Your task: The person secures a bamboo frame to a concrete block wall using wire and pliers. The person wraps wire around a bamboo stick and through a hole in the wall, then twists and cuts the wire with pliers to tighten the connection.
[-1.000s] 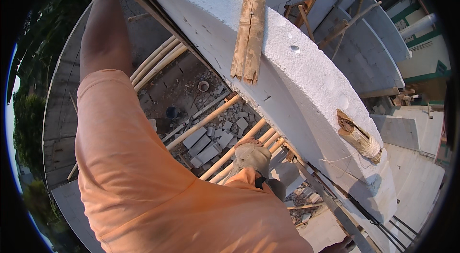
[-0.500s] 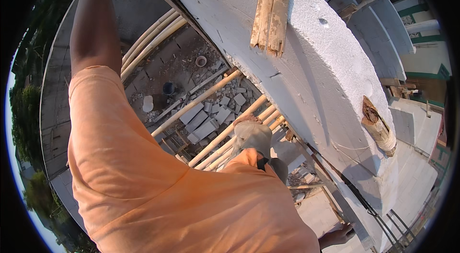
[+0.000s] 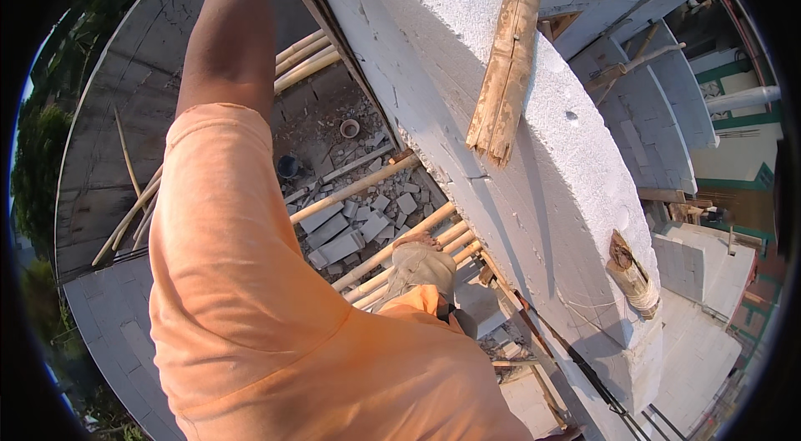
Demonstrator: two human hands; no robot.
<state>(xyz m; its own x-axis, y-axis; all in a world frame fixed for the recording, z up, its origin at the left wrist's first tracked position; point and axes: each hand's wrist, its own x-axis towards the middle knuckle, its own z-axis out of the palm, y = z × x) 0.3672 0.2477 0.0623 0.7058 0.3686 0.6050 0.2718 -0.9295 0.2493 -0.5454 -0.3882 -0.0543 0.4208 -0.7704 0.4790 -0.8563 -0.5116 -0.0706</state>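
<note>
My left arm [image 3: 229,36], in an orange sleeve [image 3: 221,182], reaches up past the top edge, and its hand is out of the picture. Only a dark sliver of my right hand [image 3: 567,435] shows at the bottom edge, beside the lower end of the white block wall [image 3: 501,166]; its fingers are hidden. Across the wall's rough top lies a split bamboo pole [image 3: 513,57]. Lower down, a short bamboo stub [image 3: 632,278] with cord wound round it juts from the same wall. My bare foot [image 3: 421,239] rests on bamboo poles.
Below the bamboo poles [image 3: 359,186] lie broken white blocks [image 3: 338,245], rubble, a dark bucket [image 3: 288,166] and a round pan [image 3: 350,128]. Dark rods [image 3: 609,399] stick out near the wall's lower end. More block walls [image 3: 642,99] stand at right; loose poles [image 3: 133,207] lean at left.
The view has turned and shifted, so the wall top and bamboo pole sit differently in it. My right hand, seen more fully before, has slipped almost wholly below the bottom edge.
</note>
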